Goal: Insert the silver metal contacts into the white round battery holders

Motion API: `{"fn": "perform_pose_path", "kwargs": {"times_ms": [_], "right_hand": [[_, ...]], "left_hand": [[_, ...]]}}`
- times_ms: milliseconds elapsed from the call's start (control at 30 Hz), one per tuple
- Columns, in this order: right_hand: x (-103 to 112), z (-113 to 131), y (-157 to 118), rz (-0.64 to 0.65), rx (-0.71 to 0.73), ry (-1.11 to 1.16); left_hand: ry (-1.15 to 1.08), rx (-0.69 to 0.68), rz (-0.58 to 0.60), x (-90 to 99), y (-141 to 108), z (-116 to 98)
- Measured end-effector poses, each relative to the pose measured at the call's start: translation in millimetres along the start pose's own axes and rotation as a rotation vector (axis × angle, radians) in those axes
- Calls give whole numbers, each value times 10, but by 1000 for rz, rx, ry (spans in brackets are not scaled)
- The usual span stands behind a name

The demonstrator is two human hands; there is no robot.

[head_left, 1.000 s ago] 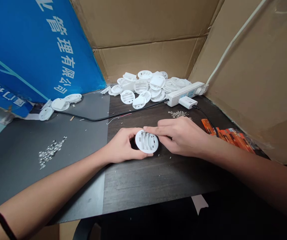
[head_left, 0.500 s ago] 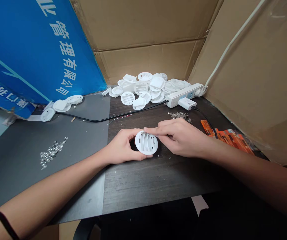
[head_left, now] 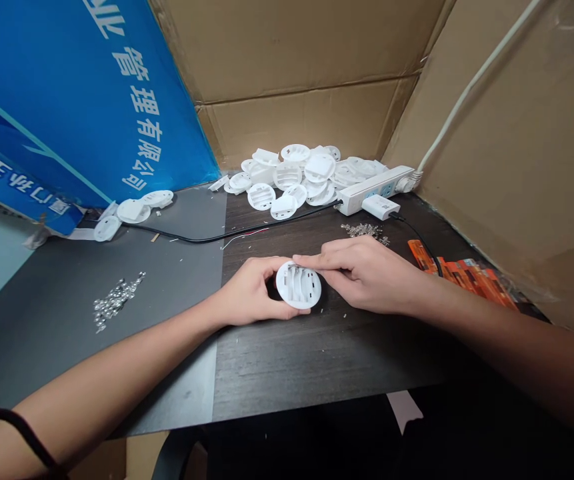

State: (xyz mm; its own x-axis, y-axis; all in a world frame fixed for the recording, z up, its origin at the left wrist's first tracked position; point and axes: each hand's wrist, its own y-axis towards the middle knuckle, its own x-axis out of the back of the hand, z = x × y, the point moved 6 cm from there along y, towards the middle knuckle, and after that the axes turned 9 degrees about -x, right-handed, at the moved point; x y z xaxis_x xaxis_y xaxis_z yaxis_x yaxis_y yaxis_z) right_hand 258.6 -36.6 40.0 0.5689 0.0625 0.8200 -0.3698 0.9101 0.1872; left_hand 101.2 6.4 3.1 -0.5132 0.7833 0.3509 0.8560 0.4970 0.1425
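Disc (head_left: 299, 287), white with curved ribs inside, sits in the head view over the middle of the surface (head_left: 287, 373), nearer its front edge, its ribbed side facing the camera. The left hand (head_left: 251, 291) pinches it from the left, thumb along the lower rim and fingers behind the upper one. The right hand (head_left: 371, 273) lays its index fingertip on the upper rim; whether that hand pinches anything, I cannot tell. Small metal pieces (head_left: 364, 231) lie just beyond the right hand, orange strips (head_left: 471, 277) along the right edge. At the back edge, a heap of white discs (head_left: 287, 177) adjoins a power strip (head_left: 371, 189). Shiny metal parts (head_left: 117, 300) lie toward the left edge.
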Motion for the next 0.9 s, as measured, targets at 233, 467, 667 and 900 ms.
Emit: {"fn": "perform_pose_path", "kwargs": {"times_ms": [233, 467, 667, 900], "right_hand": [[-58, 38, 5, 60, -53, -253], [-89, 153, 28, 119, -102, -531], [-38, 265, 42, 141, -82, -674], [59, 87, 44, 48, -128, -392]], "left_hand": [[-50, 34, 18, -4, 24, 10], [-30, 60, -9, 5, 14, 14], [1, 56, 4, 2, 27, -29], [-127, 93, 9, -10, 52, -15]]}}
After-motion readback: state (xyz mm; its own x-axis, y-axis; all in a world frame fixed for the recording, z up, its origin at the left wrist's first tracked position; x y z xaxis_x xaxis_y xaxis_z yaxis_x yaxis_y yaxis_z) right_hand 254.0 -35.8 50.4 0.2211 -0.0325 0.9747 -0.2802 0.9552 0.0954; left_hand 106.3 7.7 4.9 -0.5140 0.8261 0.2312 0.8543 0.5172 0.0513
